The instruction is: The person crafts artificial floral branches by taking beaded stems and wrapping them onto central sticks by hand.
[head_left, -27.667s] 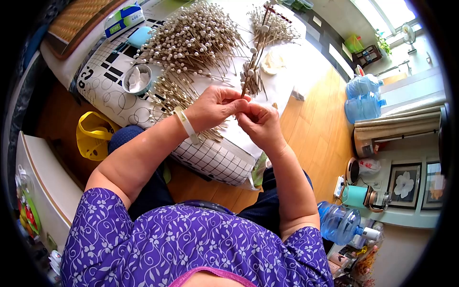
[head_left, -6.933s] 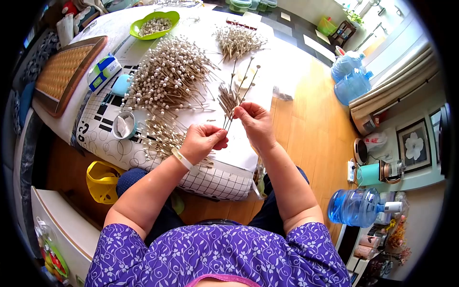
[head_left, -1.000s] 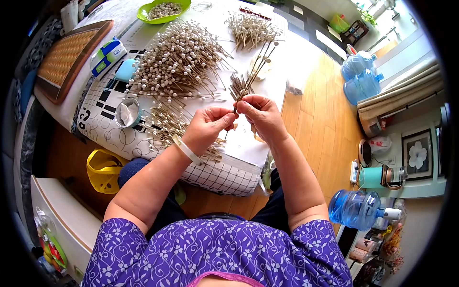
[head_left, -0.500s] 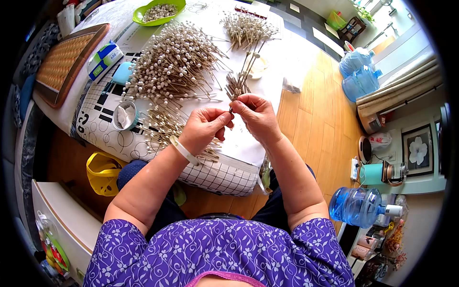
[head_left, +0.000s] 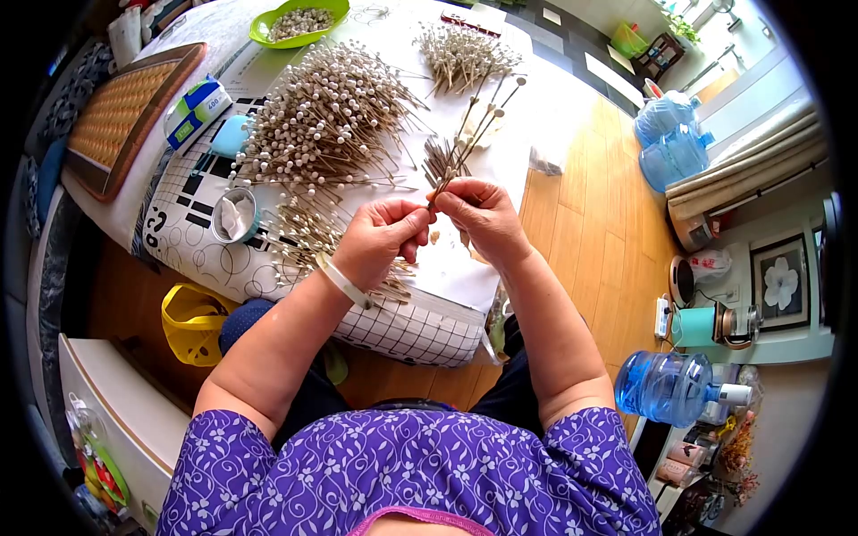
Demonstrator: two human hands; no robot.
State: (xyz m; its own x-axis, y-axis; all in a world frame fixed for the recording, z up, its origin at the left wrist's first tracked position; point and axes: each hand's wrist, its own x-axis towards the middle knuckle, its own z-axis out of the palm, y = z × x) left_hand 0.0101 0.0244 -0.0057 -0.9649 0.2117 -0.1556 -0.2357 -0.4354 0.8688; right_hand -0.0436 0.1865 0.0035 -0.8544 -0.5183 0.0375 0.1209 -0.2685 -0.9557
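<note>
Several thin brown stems with small round tips [head_left: 487, 116] rise from between my hands, leaning to the right. My right hand [head_left: 481, 217] pinches them near their lower part. My left hand [head_left: 382, 239], with a pale bangle on its wrist, is closed by thumb and finger on the lower end of the stems. Behind them lies a small bundle of short brown sticks [head_left: 440, 159]. To the left is a big heap of white-tipped stems [head_left: 322, 116], with a smaller pile of thin stems [head_left: 308, 234] below it. Another white-tipped bunch [head_left: 465, 52] lies at the back.
On the table [head_left: 210, 259] are a green bowl of beads [head_left: 299, 25], a round tub with white material [head_left: 235, 217], a tissue pack [head_left: 197, 112], a light-blue item [head_left: 231, 137] and a cream round piece [head_left: 483, 128]. A yellow bag [head_left: 192, 326] is below left.
The held stems have fanned apart and lean further right than half a second ago. Both hands stay nearly in place; the view has shifted slightly since one second ago.
</note>
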